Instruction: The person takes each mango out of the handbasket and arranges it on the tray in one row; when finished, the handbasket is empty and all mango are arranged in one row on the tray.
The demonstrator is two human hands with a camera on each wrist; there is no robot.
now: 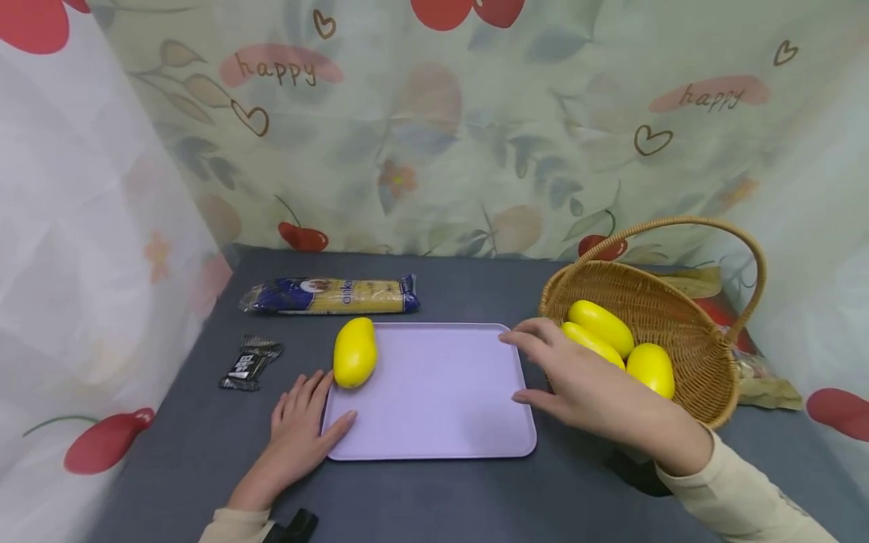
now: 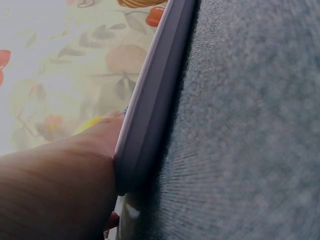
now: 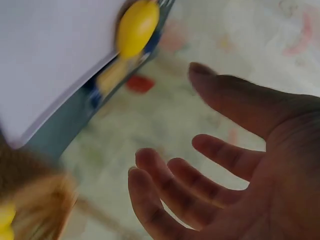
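Left hand: relaxed, we're touching the pale-purple rectangular tray.
Smooth yellow oval fruit: on it, just past our left fingertips, lengthwise away from us.
Right hand: empty, spread wide.
Brown wicker basket: three yellow fruits, just rightward.

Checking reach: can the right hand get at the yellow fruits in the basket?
Probably yes: the right hand is empty near the basket, whose handle arches beyond the yellow fruits, not across them.

You wear cream sleeves, the right one faintly marked in grey, with a black piece at each wrist.
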